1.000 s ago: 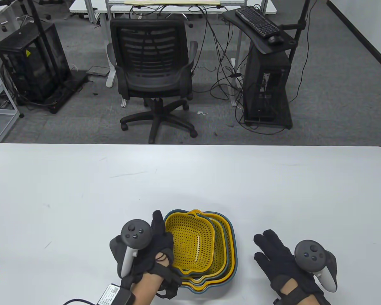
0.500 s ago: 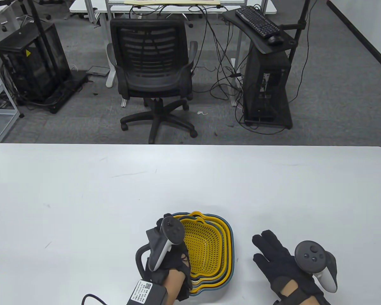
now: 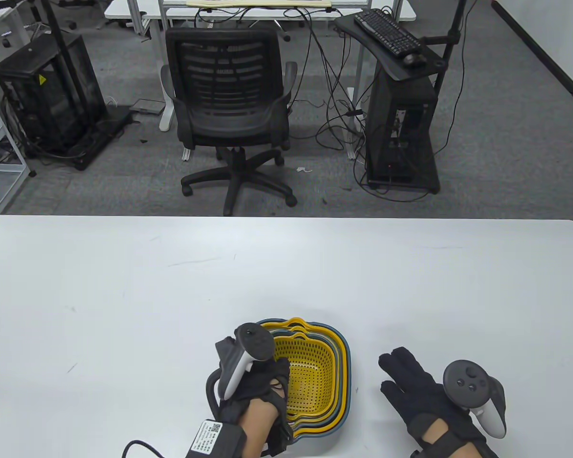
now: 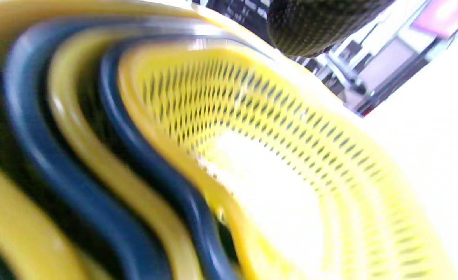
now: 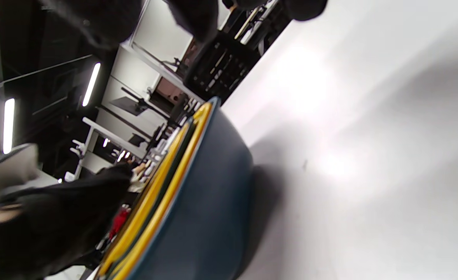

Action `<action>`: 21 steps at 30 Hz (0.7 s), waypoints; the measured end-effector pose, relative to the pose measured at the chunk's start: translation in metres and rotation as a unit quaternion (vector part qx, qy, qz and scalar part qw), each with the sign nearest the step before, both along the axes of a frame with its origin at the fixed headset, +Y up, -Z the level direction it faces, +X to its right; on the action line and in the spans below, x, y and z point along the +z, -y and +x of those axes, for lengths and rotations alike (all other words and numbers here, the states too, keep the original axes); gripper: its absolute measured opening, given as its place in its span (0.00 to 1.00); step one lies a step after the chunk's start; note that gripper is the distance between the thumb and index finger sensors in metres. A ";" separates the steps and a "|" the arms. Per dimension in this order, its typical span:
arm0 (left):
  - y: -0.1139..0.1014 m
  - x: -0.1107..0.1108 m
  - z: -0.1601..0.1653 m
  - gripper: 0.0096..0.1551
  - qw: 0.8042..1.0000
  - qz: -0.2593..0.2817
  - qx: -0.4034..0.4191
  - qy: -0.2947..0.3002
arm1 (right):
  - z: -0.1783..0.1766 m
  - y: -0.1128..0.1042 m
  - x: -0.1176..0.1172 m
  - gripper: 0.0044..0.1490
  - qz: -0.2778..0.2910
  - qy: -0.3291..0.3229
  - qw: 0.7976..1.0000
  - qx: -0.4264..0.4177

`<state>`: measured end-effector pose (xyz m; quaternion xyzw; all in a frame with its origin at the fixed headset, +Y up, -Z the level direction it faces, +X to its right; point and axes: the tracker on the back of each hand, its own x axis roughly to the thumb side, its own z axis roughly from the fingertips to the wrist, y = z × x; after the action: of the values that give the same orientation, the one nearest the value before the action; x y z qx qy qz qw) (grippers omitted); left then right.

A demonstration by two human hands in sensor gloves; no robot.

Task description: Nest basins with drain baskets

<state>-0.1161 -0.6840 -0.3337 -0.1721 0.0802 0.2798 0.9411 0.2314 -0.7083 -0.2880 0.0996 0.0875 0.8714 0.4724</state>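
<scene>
Near the bench's [image 3: 124,286] near edge, the left hand [image 3: 253,386] grips the nested stack's [image 3: 336,372] left rim; the right hand [image 3: 420,391] lies flat, fingers spread, beside it. Only the left wrist view shows alternating blue basin [image 4: 38,128] and yellow basket [image 4: 291,163] rims

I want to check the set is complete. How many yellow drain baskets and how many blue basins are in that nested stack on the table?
Yellow drain baskets: 3
Blue basins: 3
Total: 6
</scene>
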 end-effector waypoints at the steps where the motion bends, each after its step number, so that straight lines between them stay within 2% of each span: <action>1: -0.005 0.003 -0.012 0.48 1.000 0.016 0.008 -0.008 | 0.002 0.001 -0.001 0.43 -0.004 0.006 1.000 0.001; 4: -0.010 0.006 -0.054 0.47 0.996 0.059 0.051 -0.036 | 0.006 0.008 -0.004 0.43 -0.022 0.021 0.999 0.010; 5: -0.008 0.005 -0.065 0.47 0.994 0.070 0.076 -0.023 | 0.008 0.010 -0.004 0.43 -0.027 0.028 0.999 0.019; 8: 0.019 0.000 -0.105 0.44 0.969 0.104 0.212 0.076 | 0.012 0.023 -0.009 0.43 -0.055 0.051 0.995 0.066; 9: 0.026 0.000 -0.113 0.42 0.965 0.117 0.214 0.098 | 0.013 0.028 -0.011 0.43 -0.071 0.057 0.992 0.085; 11: 0.041 0.003 -0.134 0.40 0.979 0.100 0.122 0.128 | 0.016 0.041 -0.017 0.43 -0.117 0.070 0.982 0.133; 12: 0.048 0.004 -0.144 0.41 0.985 0.088 0.047 0.140 | 0.018 0.050 -0.021 0.43 -0.139 0.080 0.973 0.163; 14: 0.060 0.006 -0.157 0.41 0.988 0.062 -0.009 0.140 | 0.023 0.062 -0.029 0.44 -0.155 0.099 0.964 0.193; 17: 0.080 0.009 -0.170 0.41 0.991 0.055 0.033 0.115 | 0.029 0.079 -0.034 0.47 -0.182 0.118 0.953 0.212; 19: 0.095 0.008 -0.173 0.42 0.994 0.011 0.016 0.109 | 0.026 0.092 -0.035 0.49 -0.207 0.107 0.946 0.227; 21: 0.107 0.005 -0.171 0.43 0.993 -0.041 -0.009 0.110 | 0.021 0.095 -0.034 0.50 -0.211 0.095 0.939 0.253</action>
<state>-0.2871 -0.7908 -0.3287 -0.2394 -0.0110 0.2471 0.9389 0.2521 -0.8031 -0.3223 -0.1109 0.2464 0.9290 0.2529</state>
